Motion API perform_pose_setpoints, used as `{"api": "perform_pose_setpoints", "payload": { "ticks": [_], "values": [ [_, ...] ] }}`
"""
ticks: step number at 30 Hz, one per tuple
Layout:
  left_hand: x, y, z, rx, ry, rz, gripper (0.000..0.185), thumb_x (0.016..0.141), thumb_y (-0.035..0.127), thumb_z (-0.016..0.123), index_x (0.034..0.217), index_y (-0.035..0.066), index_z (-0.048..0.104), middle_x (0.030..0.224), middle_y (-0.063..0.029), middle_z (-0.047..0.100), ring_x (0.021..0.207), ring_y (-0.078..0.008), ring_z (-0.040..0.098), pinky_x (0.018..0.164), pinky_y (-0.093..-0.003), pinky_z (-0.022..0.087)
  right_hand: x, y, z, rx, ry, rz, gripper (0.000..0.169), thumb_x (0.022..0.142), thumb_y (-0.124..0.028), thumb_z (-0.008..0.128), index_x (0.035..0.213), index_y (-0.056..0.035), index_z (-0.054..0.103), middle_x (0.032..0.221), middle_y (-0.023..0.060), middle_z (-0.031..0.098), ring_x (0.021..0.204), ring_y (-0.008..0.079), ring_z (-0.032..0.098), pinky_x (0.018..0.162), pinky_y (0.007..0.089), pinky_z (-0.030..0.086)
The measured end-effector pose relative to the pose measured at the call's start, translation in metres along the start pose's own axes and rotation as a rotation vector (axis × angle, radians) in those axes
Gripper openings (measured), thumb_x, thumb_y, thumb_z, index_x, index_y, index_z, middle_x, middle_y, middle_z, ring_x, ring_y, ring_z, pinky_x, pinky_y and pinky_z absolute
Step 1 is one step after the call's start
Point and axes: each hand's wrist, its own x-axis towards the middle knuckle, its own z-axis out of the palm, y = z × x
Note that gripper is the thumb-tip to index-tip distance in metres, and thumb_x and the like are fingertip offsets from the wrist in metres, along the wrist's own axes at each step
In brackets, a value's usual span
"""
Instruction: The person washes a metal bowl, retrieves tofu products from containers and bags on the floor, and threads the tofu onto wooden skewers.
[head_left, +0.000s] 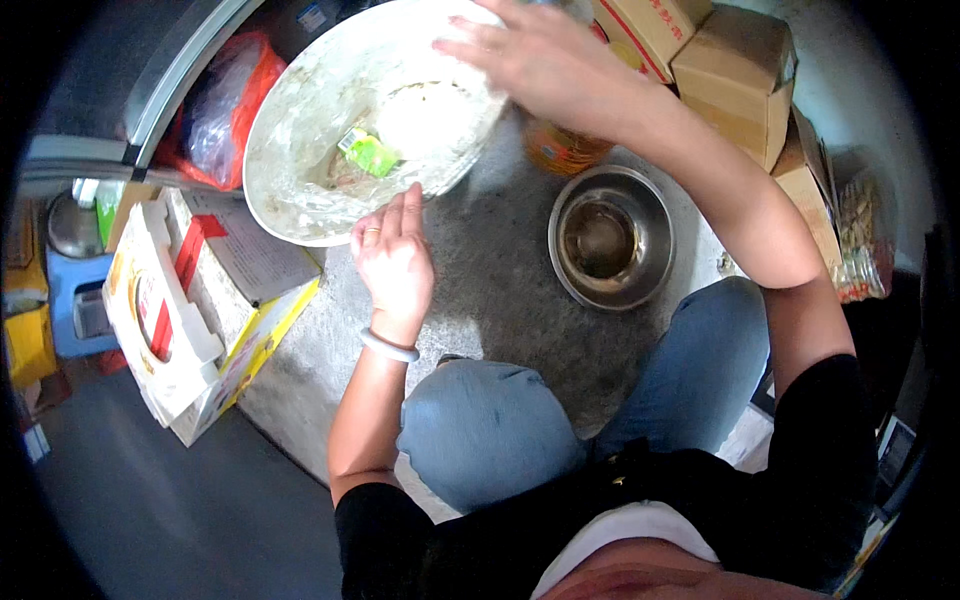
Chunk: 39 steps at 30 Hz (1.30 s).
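Observation:
A large whitish basin (300, 161) tilts in front of me, with its opening towards me. Crumpled clear plastic and a small green packet (373, 154) lie inside it. My left hand (395, 244) is at the near rim, fingers on its edge and thumb hidden; a pale bangle (388, 346) circles that wrist. Over the basin's far right side is my right hand (517, 56), blurred, its fingers spread across the rim. Whether it grips the rim cannot be told. A stainless steel bowl (559, 247) stands on the floor between the basin and my right knee.
At left stands a printed carton (247, 262) with red tape, and behind it a red plastic bag (262, 82). Cardboard boxes (739, 75) are stacked at upper right. An orange-brown container (559, 146) is partly hidden under my right forearm. A blue stool (71, 289) is far left.

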Motion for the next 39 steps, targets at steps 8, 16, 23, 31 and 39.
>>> {"api": "perform_pose_setpoints", "payload": {
  "ticks": [8, 16, 23, 31, 39],
  "values": [
    [0.028, 0.009, 0.005, 0.164, -0.135, -0.078, 0.044, 0.080, 0.007, 0.057, 0.123, 0.014, 0.058, 0.124, -0.0118, 0.054, 0.114, -0.0326, 0.050, 0.094, -0.0466, 0.039, -0.144, 0.054, -0.127, 0.855, -0.799, 0.728, 0.045, 0.085, -0.013, 0.064, 0.128, -0.0111, 0.052, 0.119, 0.0106, 0.060, 0.113, 0.0207, 0.056, 0.096, 0.0352, 0.044],
    [0.099, 0.157, -0.018, -0.225, -0.334, 0.839, 0.042, 0.076, 0.007, 0.060, 0.118, 0.009, 0.060, 0.114, -0.0091, 0.058, 0.107, -0.0236, 0.054, 0.091, -0.0395, 0.045, -0.417, -0.006, -0.150, 1.067, -1.003, 1.267, 0.042, 0.093, -0.019, 0.053, 0.132, -0.0092, 0.045, 0.119, 0.0102, 0.059, 0.102, 0.0243, 0.060, 0.089, 0.0357, 0.047],
    [0.104, 0.359, -0.017, -0.236, -0.438, 1.320, 0.016, 0.078, 0.018, 0.057, 0.089, 0.013, 0.068, 0.085, -0.0088, 0.064, 0.091, -0.0229, 0.061, 0.078, -0.0422, 0.044, -0.441, 0.040, -0.205, 0.037, -0.746, 0.990, 0.023, 0.078, 0.004, 0.059, 0.100, -0.0030, 0.061, 0.089, 0.0167, 0.062, 0.083, 0.0330, 0.060, 0.075, 0.0422, 0.047],
    [0.119, 0.423, 0.037, -0.578, -0.274, 0.936, 0.035, 0.086, 0.019, 0.052, 0.119, 0.014, 0.061, 0.117, -0.0146, 0.055, 0.111, -0.0347, 0.052, 0.089, -0.0511, 0.044, -0.541, 0.169, -0.234, 0.011, -0.878, 1.776, 0.090, 0.090, -0.069, 0.015, 0.135, 0.0034, 0.043, 0.146, 0.0182, 0.034, 0.136, 0.0367, 0.029, 0.115, 0.0469, 0.018],
    [0.135, 0.414, 0.090, -0.525, -0.301, 0.692, 0.051, 0.082, 0.023, 0.065, 0.130, 0.015, 0.048, 0.131, -0.0163, 0.045, 0.115, -0.0427, 0.048, 0.088, -0.0513, 0.048, -0.519, 0.135, -0.218, -0.001, -0.481, 1.643, 0.083, 0.083, -0.075, 0.034, 0.146, -0.0195, 0.028, 0.138, 0.0201, 0.044, 0.128, 0.0370, 0.041, 0.106, 0.0408, 0.034]
  ]
}}
